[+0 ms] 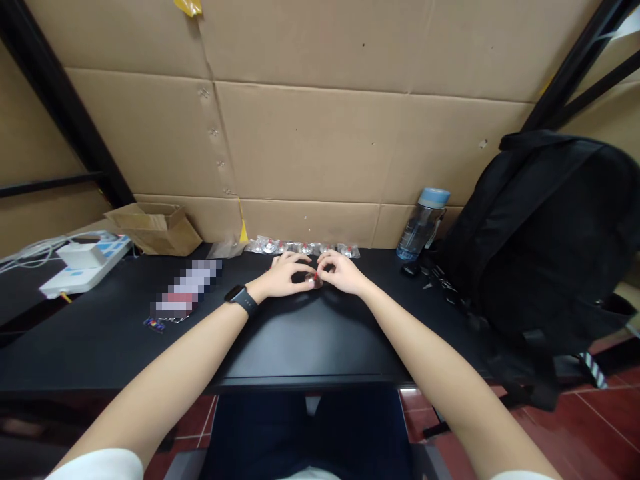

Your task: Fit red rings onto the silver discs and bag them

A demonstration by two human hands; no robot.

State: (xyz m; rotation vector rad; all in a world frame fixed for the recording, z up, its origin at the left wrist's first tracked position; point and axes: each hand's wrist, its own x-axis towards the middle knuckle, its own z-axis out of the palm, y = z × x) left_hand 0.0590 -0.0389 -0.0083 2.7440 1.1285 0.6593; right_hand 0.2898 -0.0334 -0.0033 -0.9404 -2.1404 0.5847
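Observation:
My left hand (286, 275), with a dark watch (242, 299) on its wrist, pinches a small shiny packet (315, 283) just above the black table. The packet looks clear or silvery with a bit of red; its contents are too small to make out. From the other side, my right hand (344, 272) has thumb and forefinger closed at the packet's upper right edge. Behind both hands, several similar small packets (270, 245) lie in a row along the cardboard wall, partly covered by my fingers. A crumpled clear plastic bag (226, 249) lies at the row's left end.
An open cardboard box (173, 230) and a white power strip (87, 267) with cables are at the left. A blurred-out flat item (187, 288) lies nearer. To the right stand a blue-lidded water bottle (421, 225), keys (427, 275) and a large black backpack (545, 247).

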